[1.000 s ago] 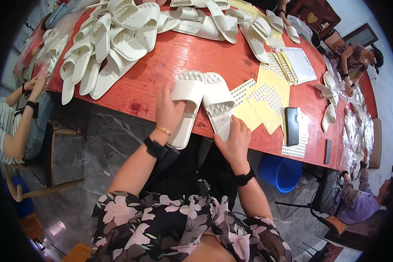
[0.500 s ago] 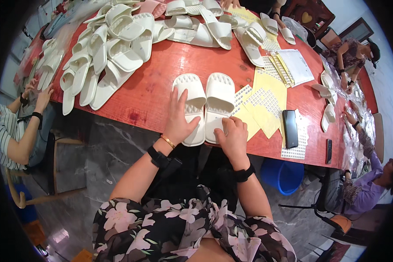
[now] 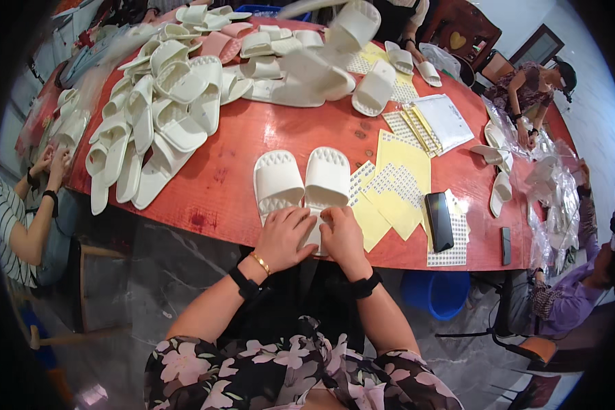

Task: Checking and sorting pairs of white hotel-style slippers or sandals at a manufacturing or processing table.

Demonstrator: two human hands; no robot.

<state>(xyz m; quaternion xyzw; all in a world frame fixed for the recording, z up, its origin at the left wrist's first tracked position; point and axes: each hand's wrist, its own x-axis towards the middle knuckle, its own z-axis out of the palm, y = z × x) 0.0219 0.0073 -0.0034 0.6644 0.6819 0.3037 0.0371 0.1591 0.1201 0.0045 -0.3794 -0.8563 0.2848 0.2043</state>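
Slipper heap (image 3: 178, 126): white, piled on the left of the red table (image 3: 222, 188).
Left slipper (image 3: 279, 179): on the table near its front edge, toe pointing away.
Left hand (image 3: 287, 236): over that slipper's heel part, fingers loosely bent; cannot tell whether it grips.
Right slipper (image 3: 328, 176): just beside its mate, toe also away.
Right hand (image 3: 343, 239): over its heel part, fingers curled narrow; any pinch is hidden.
Yellow sheets (image 3: 404, 154): right of the pair.
Phone (image 3: 439, 222): black, on a label sheet (image 3: 456, 246).
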